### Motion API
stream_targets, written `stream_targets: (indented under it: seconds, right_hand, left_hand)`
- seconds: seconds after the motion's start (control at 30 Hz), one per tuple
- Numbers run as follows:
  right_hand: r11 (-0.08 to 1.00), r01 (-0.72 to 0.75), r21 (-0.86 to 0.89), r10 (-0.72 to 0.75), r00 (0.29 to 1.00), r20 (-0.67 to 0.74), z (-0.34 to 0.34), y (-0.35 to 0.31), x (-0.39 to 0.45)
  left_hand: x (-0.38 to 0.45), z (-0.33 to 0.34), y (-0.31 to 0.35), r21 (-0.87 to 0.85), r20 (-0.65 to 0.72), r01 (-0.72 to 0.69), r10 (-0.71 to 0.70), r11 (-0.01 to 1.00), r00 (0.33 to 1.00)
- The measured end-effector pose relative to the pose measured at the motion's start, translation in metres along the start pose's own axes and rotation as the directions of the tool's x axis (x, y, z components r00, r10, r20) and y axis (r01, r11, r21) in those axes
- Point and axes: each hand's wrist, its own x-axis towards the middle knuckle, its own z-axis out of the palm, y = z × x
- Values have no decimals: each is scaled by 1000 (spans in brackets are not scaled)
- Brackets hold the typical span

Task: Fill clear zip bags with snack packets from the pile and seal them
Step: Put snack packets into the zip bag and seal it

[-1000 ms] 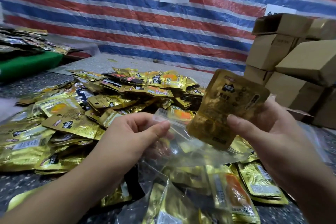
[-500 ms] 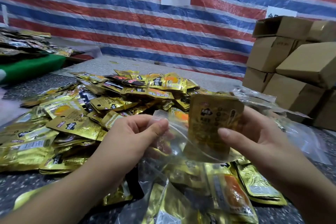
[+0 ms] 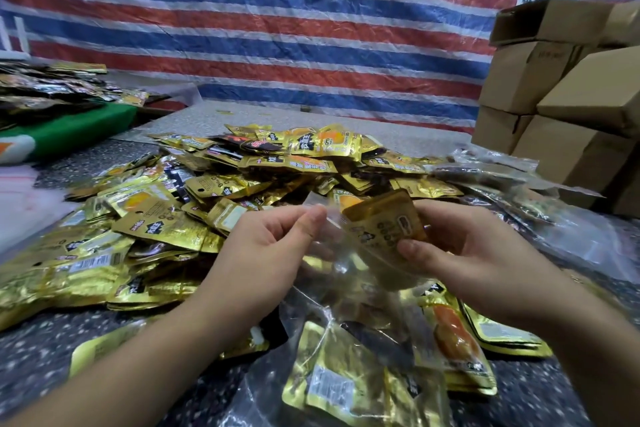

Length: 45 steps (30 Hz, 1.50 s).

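A wide pile of gold snack packets (image 3: 207, 191) covers the speckled table (image 3: 41, 350). My left hand (image 3: 263, 250) pinches the top edge of a clear zip bag (image 3: 332, 267) between thumb and fingers, holding its mouth apart. My right hand (image 3: 460, 253) grips a gold snack packet (image 3: 384, 222) whose lower half sits inside the bag's mouth. The bag's body hangs down between my hands, see-through and hard to trace.
Filled clear bags of packets (image 3: 363, 374) lie near the front edge under my wrists. Empty clear bags (image 3: 519, 204) spread at the right. Stacked cardboard boxes (image 3: 561, 97) stand at the back right. A green-topped table with dark packets (image 3: 59, 97) is at the left.
My right hand has lowered the gold packet from above the bag down into its mouth. My left hand has kept its pinch on the bag's edge.
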Motion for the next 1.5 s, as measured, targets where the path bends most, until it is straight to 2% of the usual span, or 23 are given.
stream_targets:
  seconds: [0.2,0.3,0.37,0.43,0.5,0.53,0.6,0.7,0.8,0.9,1.0,1.07,1.13,1.27,1.33,1.43,1.5]
  right_hand:
    - [963,-64,260,32,991,127,-7,-6,2]
    - [923,-88,373,42,991,129,-8,-7,1]
    - [958,-107,266,65,984,163,-9,-5,0]
    - [997,-76,30,69,978,199,-6,-5,0]
    - [984,-43,-175,60,994,92,0,-7,2]
    - [977,-52,-208,53,999,-1,4,-9,5]
    - [989,-89,-116,74,989,-130,12,-12,9]
    - [987,-156,30,159,976,-152,18,-11,11]
    - [979,-205,14,205,968,-147,20,-5,9]
    - [983,-174,-55,161,971,-177,16,-2,9]
    - [988,-154,28,155,988,-17,4,-5,3]
    - [984,-166,-70,172,982,83,-1,-1,1]
    - [979,-169,-118,176,983,55,-1,2,3]
    - [988,-110,107,107,994,28,-6,-5,2]
    - [980,-41,197,47,998,-29,-14,-11,-1]
    - [980,84,181,-62,991,-120,-24,-20,-5]
    - [982,115,149,-95,987,-131,-33,-25,-6]
  left_hand:
    - [1,1,5,6,24,-11,11,1000,1000]
    - [2,0,6,-48,27,30,-29,998,999]
    - [1,0,4,-57,41,40,-38,998,998]
    - [-1,2,2,-8,74,17,-16,1000,997]
    - [-1,2,3,29,80,-8,6,1000,997]
    - [0,1,4,41,71,-16,14,999,997]
    - [3,-3,5,60,49,-24,22,998,999]
    - [3,-5,3,87,83,-5,-2,996,997]
    - [1,-1,-1,52,75,8,-11,999,997]
    - [2,1,-2,7,22,2,-2,1000,1000]
    - [3,2,1,-49,-24,8,-9,999,1000]
    - [3,2,2,-62,-51,0,-3,998,999]
    - [2,2,2,-69,-74,-5,0,998,997]
    - [0,2,14,-90,-81,1,-8,996,997]
    - [1,1,28,-97,-61,-23,17,995,998]
    - [1,3,48,-98,-14,-121,120,988,993]
    - [2,5,54,-119,-10,-155,154,981,988]
